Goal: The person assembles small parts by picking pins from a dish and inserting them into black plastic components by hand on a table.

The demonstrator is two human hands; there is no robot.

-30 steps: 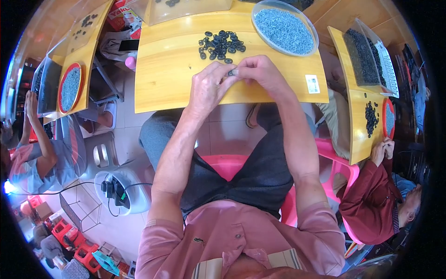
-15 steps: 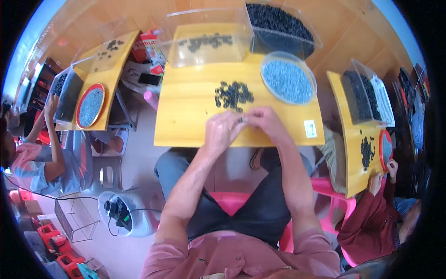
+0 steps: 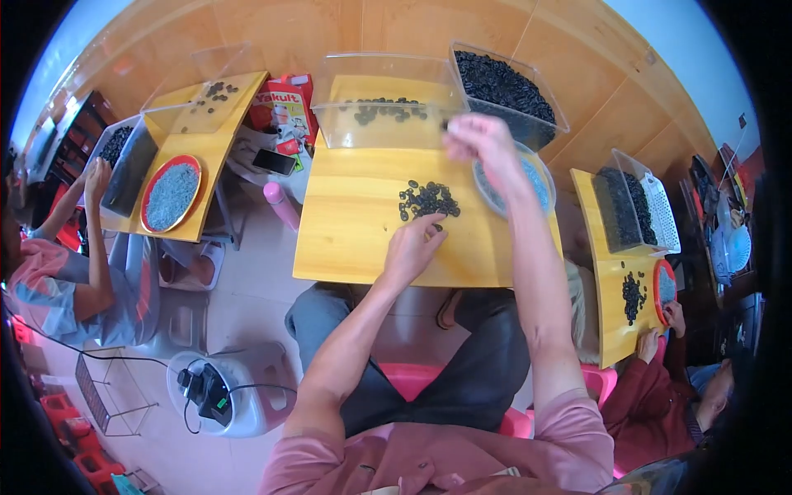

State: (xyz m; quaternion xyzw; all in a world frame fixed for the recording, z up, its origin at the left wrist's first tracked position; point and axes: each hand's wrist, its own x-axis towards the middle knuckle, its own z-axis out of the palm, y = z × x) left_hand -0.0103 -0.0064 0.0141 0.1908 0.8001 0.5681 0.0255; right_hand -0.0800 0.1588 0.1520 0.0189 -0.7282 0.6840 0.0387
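- Head view: the right hand (image 3: 483, 140) is raised past the middle of the tabletop (image 3: 355, 223), fingertips pinching what looks like a small black piece (image 3: 446, 125); blur hides its detail. The fingertip hold probably suits so small a thing.
- The left hand (image 3: 412, 247) bends its fingers over the near side of a loose black pile (image 3: 429, 200); whether it grips a piece, I cannot tell.
- That pile lies between the tabletop's middle and near edge, likely for easy reach.
- A round tub (image 3: 551, 188) of silvery pins (image 3: 487, 177) sits by the right edge, partly under the right forearm, seemingly handy to that side.
- Along the far edge stands a clear bin (image 3: 346, 136) with scattered black pieces; a fuller bin (image 3: 528, 132) fills the far right corner, perhaps keeping bulk stock aside.
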